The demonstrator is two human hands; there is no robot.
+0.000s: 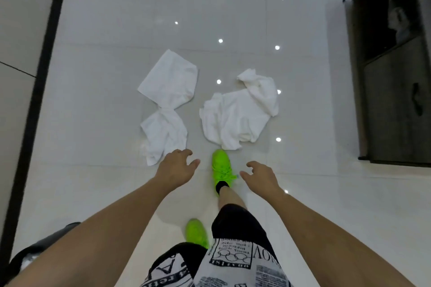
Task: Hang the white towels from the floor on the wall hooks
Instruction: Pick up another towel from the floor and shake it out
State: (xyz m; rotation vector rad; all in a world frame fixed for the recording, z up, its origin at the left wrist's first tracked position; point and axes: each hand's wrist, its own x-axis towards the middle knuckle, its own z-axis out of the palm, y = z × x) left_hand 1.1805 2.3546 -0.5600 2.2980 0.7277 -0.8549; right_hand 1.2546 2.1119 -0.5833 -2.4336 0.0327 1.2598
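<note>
Two white towels lie crumpled on the glossy tiled floor. The left towel point(166, 105) is twisted in its middle, and the right towel point(238, 114) is bunched in a heap. My left hand point(177, 166) reaches down, fingers loosely spread, just over the near end of the left towel and holding nothing. My right hand point(262, 176) hangs lower right of the right towel, fingers loosely curled and empty. No wall hooks are in view.
My foot in a green shoe point(221, 166) stands just before the right towel, and the other green shoe point(197, 233) is behind it. A dark wooden cabinet point(394, 91) stands at the right. A wall with a black skirting point(39, 81) runs along the left.
</note>
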